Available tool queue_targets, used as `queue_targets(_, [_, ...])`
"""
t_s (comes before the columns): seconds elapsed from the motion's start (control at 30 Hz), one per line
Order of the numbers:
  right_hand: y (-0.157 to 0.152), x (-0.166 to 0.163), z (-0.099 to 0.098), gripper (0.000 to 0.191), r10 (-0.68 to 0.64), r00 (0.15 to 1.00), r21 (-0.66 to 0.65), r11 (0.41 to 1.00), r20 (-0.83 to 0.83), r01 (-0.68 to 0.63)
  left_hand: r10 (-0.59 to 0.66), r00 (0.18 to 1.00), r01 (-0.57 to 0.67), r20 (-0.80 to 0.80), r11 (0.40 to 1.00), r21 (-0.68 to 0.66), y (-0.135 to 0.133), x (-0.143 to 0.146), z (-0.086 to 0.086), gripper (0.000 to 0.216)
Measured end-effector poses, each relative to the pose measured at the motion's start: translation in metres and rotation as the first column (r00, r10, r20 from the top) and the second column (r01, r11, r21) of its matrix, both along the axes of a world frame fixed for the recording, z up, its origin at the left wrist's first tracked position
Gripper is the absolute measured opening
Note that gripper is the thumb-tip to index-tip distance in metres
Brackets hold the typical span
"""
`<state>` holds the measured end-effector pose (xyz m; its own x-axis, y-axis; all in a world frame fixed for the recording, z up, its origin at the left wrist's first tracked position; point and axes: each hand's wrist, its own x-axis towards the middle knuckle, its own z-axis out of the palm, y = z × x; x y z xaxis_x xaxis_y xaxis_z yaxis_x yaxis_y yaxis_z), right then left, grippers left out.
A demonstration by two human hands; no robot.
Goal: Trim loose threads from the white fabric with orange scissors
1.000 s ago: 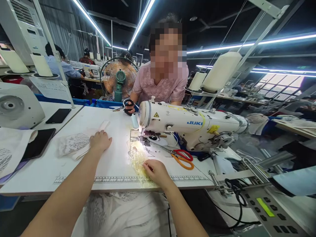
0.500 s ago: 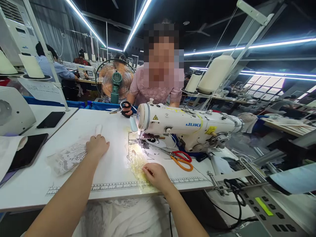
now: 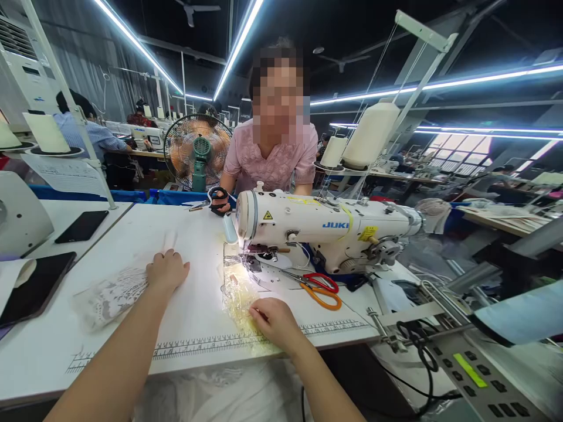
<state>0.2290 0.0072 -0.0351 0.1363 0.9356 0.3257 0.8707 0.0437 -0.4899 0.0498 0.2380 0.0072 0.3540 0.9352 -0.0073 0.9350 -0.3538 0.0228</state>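
Left hand (image 3: 166, 272) rests flat, open, pinning lace piece (image 3: 109, 296) to the counter (image 3: 193, 316); right hand (image 3: 272, 319), fingers loosely curled, presses clear film (image 3: 240, 296) steady before the sewing machine (image 3: 316, 225).

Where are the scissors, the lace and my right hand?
scissors (image 3: 320, 285), head view, where the handles meet the blades.
lace (image 3: 109, 296), head view, middle of the piece.
right hand (image 3: 270, 319), head view, back of hand.

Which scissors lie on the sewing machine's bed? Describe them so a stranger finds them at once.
Start at the white sewing machine and look just below its arm. The scissors lie flat there, right of the right hand. Their handles, one red and one orange, differ from the black pair in another person's hand.
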Motion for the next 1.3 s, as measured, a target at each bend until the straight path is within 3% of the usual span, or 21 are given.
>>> queue_targets(0.4, [-0.006, 0.003, 0.010, 0.023, -0.071, 0.997, -0.105, 0.992, -0.027, 0.067, -0.023, 1.000, 0.023, 0.002, 0.999, 0.034, 0.004, 0.003, 0.002, 0.049])
queue_targets(0.5, [-0.011, 0.018, 0.020, 0.038, -0.190, 0.981, -0.176, 0.967, -0.028, 0.182, -0.037, 0.999, 0.037, -0.004, 0.999, 0.021, 0.001, 0.003, 0.002, 0.048])
queue_targets(0.63, [-0.008, 0.040, 0.030, 0.059, -0.355, 0.935, -0.308, 0.889, 0.000, 0.338, -0.048, 0.998, 0.049, -0.039, 0.999, 0.008, -0.002, 0.003, 0.003, 0.049])
queue_targets(0.77, [0.001, 0.040, 0.031, 0.073, -0.385, 0.923, -0.376, 0.853, 0.017, 0.363, -0.064, 0.996, 0.064, -0.057, 0.998, 0.010, -0.002, 0.005, 0.005, 0.050])
queue_targets(0.87, [0.003, 0.028, 0.030, 0.068, -0.358, 0.933, -0.377, 0.860, 0.033, 0.344, -0.067, 0.997, 0.067, -0.041, 0.998, 0.005, -0.001, 0.006, 0.006, 0.050])
queue_targets(1.07, [-0.007, 0.005, 0.014, 0.040, -0.359, 0.925, -0.276, 0.883, 0.122, 0.379, -0.071, 0.997, 0.070, -0.038, 0.997, -0.007, -0.001, 0.004, 0.006, 0.052])
queue_targets(1.3, [-0.010, 0.003, 0.009, 0.038, -0.373, 0.908, -0.261, 0.873, 0.189, 0.413, -0.078, 0.997, 0.078, -0.011, 0.997, -0.022, 0.001, 0.004, 0.003, 0.052])
